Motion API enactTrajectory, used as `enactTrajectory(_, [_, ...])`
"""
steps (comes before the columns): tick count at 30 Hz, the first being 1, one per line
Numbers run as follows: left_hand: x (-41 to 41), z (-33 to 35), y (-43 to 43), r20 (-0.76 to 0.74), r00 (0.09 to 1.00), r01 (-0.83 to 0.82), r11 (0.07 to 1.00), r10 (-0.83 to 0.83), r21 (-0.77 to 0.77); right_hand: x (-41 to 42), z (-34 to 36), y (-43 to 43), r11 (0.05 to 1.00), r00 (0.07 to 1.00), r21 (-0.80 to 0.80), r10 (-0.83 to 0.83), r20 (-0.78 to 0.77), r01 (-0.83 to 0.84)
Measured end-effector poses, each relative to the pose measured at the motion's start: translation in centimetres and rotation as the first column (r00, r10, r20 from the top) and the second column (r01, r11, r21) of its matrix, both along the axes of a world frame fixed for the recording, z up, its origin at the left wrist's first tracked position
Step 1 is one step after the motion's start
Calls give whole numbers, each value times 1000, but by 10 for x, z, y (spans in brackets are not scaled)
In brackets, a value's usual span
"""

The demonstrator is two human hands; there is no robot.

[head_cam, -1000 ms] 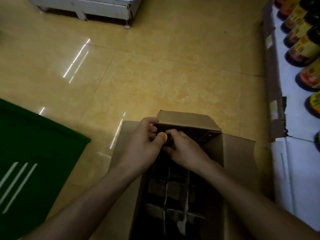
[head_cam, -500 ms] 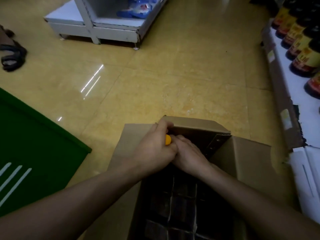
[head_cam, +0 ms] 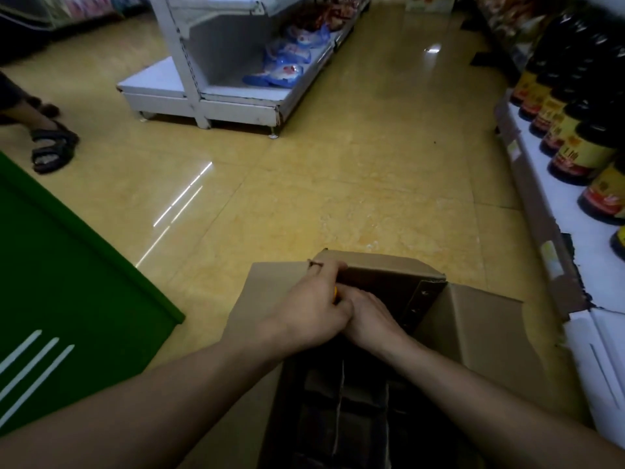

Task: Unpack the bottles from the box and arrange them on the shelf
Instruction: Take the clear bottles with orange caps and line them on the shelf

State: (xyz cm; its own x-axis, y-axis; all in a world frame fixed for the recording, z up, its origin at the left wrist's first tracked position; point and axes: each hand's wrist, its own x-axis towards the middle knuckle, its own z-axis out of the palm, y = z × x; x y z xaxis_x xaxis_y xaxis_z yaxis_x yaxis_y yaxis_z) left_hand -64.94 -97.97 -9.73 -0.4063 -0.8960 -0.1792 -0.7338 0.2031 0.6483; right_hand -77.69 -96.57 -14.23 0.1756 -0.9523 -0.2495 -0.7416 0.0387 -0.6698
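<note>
My left hand (head_cam: 311, 309) is clenched round the yellow-capped bottle (head_cam: 335, 294) at the 12 o'clock end of the box (head_cam: 483, 319). My right hand (head_cam: 370, 321) lies just beside it at 3 o'clock, fingertips hidden, so I cannot tell whether it grips. I judge the bottle stands upright in its cell, so the lift goes straight up, then over to the shelf (head_cam: 581, 238) at 2 o'clock, nearer my right hand. I count one box with one bottle showing; the other cells are too dark. About seven stocked bottles (head_cam: 581, 154) line the shelf front.
</note>
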Motion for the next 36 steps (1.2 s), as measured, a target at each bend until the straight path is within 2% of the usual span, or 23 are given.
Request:
enactTrajectory(7, [7,4,-3,6,999,40,996,-40,75,-3,0,-2,996,998,74,-46,38,44])
enactTrajectory(12, [16,5,-5,-62,998,33,995,-28,92,-9,17,-3,996,992,56,-81,93,76])
enactTrajectory(28, [26,22,0,-360,932,46,972,41,232,-26,113,-12,973,986,-203,-82,142,110])
enactTrajectory(31, [30,24,-1,-384,920,32,963,76,268,-27,121,-12,966,972,-222,-85,219,135])
enactTrajectory(36, [35,24,-2,-430,898,63,941,92,334,-25,129,-7,951,884,-263,-20,467,160])
